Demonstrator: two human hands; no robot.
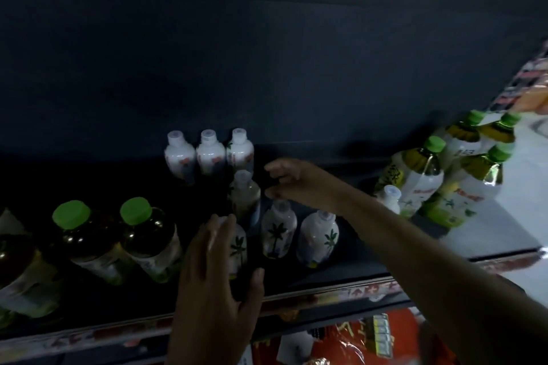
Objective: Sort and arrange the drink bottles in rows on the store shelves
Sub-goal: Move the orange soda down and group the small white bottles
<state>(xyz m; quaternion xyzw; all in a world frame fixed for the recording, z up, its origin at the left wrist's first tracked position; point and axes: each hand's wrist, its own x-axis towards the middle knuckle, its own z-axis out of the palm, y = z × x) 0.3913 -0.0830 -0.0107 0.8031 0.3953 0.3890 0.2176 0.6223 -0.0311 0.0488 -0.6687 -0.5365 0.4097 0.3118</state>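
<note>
Bottles (278, 228) stand upright, caps up; left hand (216, 272) fingers spread, right hand (289, 181) fingers loosely curled, empty.

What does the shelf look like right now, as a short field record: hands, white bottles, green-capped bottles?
left hand: open, fingers spread against front palm-tree bottle
right hand: fingers loosely curled beside middle white bottle, contact unclear
back row: three white bottles, upright
front row: three palm-tree bottles
green-capped bottles: left side of shelf
</note>
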